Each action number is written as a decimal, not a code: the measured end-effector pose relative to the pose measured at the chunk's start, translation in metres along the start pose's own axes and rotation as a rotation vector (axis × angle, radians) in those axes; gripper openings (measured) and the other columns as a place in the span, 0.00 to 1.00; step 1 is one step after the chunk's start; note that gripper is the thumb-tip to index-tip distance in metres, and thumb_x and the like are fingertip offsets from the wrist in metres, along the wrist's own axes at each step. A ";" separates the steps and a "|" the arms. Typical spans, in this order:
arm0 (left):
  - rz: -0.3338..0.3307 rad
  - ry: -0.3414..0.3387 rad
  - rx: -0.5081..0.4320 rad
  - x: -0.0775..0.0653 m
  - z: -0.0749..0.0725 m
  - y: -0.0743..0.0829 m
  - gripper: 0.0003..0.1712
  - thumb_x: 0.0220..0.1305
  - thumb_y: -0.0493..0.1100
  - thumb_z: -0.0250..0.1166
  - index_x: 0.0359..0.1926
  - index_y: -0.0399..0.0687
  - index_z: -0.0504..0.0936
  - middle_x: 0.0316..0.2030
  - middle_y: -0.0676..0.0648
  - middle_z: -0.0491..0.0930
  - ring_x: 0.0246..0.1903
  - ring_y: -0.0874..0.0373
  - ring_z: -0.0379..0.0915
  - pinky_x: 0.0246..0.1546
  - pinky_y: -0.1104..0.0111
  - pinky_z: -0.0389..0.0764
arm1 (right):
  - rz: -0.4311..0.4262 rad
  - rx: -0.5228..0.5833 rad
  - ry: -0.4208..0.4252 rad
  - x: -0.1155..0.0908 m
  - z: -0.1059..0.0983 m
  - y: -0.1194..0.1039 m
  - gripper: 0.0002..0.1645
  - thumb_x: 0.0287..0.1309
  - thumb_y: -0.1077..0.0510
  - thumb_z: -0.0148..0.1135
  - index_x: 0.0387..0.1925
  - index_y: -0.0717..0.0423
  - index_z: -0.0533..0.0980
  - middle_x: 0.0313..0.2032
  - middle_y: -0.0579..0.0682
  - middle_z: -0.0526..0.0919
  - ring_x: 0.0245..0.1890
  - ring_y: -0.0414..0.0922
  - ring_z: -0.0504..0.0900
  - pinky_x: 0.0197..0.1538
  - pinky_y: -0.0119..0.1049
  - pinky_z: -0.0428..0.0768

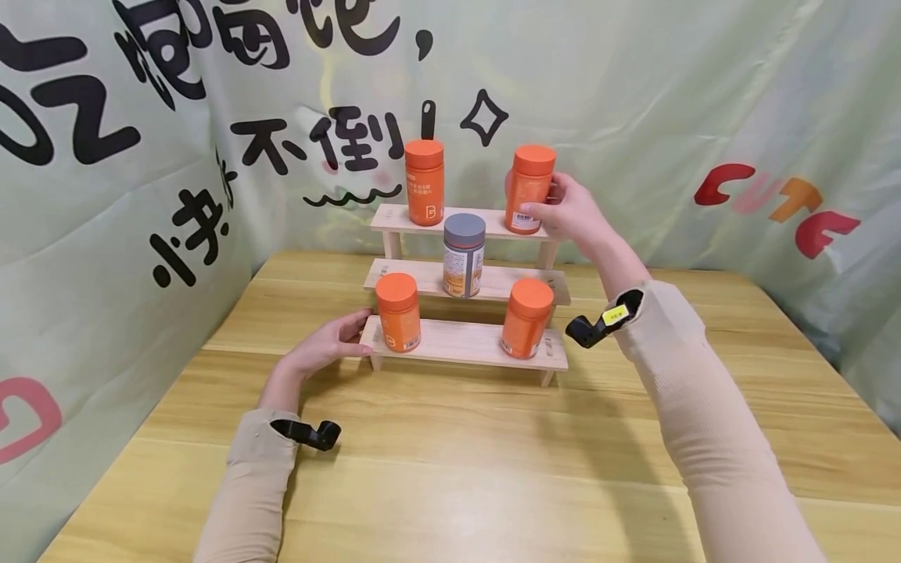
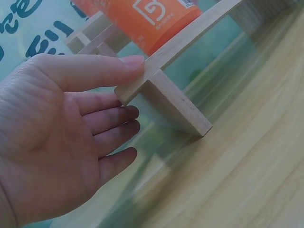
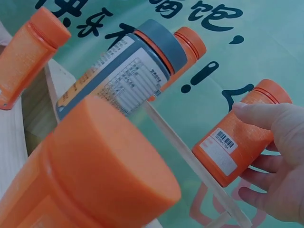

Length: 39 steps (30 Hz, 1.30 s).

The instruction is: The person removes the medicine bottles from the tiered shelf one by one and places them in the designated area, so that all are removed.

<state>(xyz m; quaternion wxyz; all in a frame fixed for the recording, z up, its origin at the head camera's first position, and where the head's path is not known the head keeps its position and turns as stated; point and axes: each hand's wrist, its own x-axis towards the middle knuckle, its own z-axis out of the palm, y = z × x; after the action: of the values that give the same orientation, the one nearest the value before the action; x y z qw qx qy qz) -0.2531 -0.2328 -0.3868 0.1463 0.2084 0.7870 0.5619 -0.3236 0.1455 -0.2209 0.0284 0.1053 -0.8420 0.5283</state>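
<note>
A three-step wooden display stand (image 1: pixel 461 342) bears several lidded bottles. On its top step, at the right end, my right hand (image 1: pixel 573 207) grips an orange bottle (image 1: pixel 529 191), thumb on the near side and fingers behind. The right wrist view shows this bottle (image 3: pixel 237 137) upright on the board's edge, barcode label visible. My left hand (image 1: pixel 331 342) holds the left end of the bottom step, its thumb on the board's corner in the left wrist view; the other fingers (image 2: pixel 111 121) lie loosely behind. Beside it stands another orange bottle (image 1: pixel 398 313).
Another orange bottle (image 1: pixel 425 184) stands at the top left, a grey-lidded bottle (image 1: pixel 464 256) on the middle step, and an orange bottle (image 1: pixel 526 319) at the bottom right. The stand is on a wooden table (image 1: pixel 450 469). A printed curtain (image 1: pixel 619 94) hangs behind.
</note>
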 end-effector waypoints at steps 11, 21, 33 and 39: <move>-0.010 0.003 -0.001 -0.001 -0.001 0.000 0.47 0.58 0.36 0.64 0.68 0.27 0.45 0.69 0.32 0.44 0.68 0.40 0.41 0.66 0.51 0.46 | 0.031 -0.035 0.038 0.008 0.003 0.000 0.36 0.57 0.56 0.62 0.64 0.60 0.60 0.59 0.58 0.69 0.57 0.51 0.68 0.61 0.43 0.65; -0.023 0.013 -0.007 -0.002 0.000 -0.003 0.46 0.58 0.36 0.64 0.69 0.28 0.45 0.69 0.32 0.44 0.68 0.40 0.41 0.66 0.52 0.46 | -0.032 -0.087 0.070 0.000 -0.002 0.005 0.35 0.56 0.52 0.63 0.61 0.60 0.61 0.53 0.56 0.71 0.52 0.51 0.71 0.55 0.44 0.71; -0.009 0.005 0.004 0.000 0.003 0.002 0.46 0.58 0.36 0.64 0.69 0.27 0.46 0.69 0.32 0.45 0.68 0.39 0.42 0.66 0.51 0.47 | -0.032 -0.081 0.191 -0.018 -0.046 0.022 0.37 0.58 0.49 0.60 0.64 0.59 0.59 0.51 0.53 0.70 0.50 0.48 0.70 0.53 0.41 0.71; -0.030 0.015 -0.001 0.000 0.001 -0.001 0.46 0.58 0.37 0.64 0.69 0.30 0.46 0.69 0.34 0.45 0.68 0.41 0.41 0.66 0.52 0.46 | -0.003 -0.100 0.219 -0.029 -0.068 0.035 0.38 0.58 0.47 0.60 0.64 0.57 0.59 0.49 0.48 0.70 0.47 0.44 0.71 0.50 0.39 0.71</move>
<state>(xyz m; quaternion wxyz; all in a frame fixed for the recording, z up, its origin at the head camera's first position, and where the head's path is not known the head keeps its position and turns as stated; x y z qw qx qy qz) -0.2526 -0.2322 -0.3883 0.1488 0.1926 0.7909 0.5615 -0.3067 0.2253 -0.2267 0.1263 0.0466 -0.8589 0.4941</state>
